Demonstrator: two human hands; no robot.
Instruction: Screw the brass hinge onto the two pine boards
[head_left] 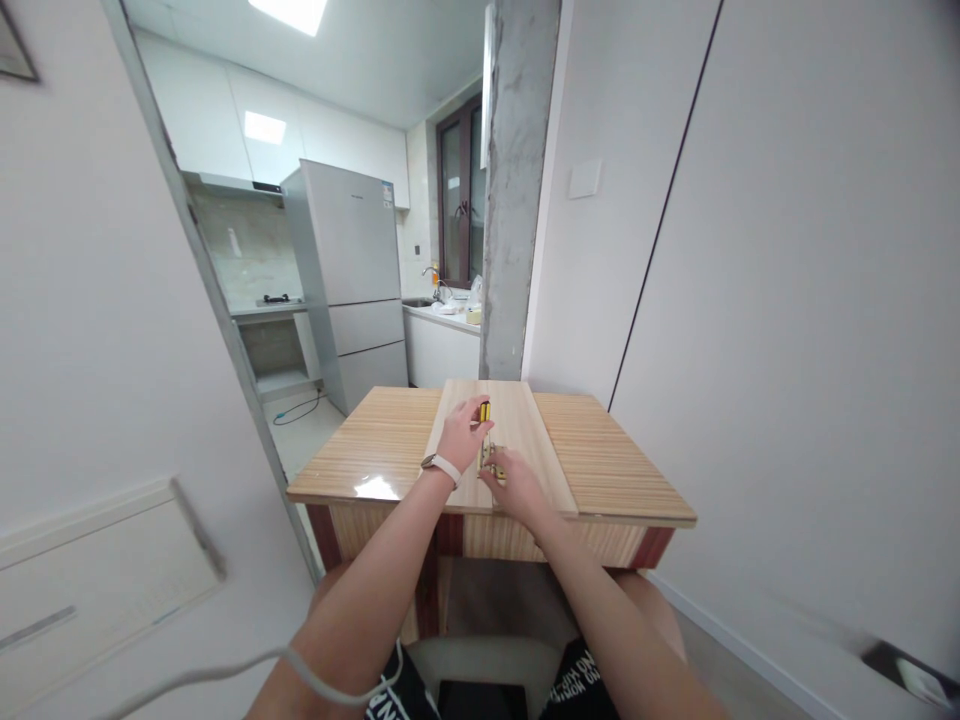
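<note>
My left hand [461, 432] is closed around the yellow and black handle of a screwdriver [486, 411]. The tool points down toward a small metal hinge [486, 456]. That brass-coloured hinge lies on light wooden boards [536, 440], across the seam between them. From the right, my right hand [517, 484] grips the hinge's near part with thumb and fingertips, covering some of it. Whether the screwdriver's tip sits in a screw is too small to tell.
The boards lie across a striped wooden table [600, 440]. Beyond it stand a grey refrigerator [356, 240] and a kitchen counter [442, 318] with a sink. White walls flank both sides. A pale cable [247, 660] passes over my left forearm.
</note>
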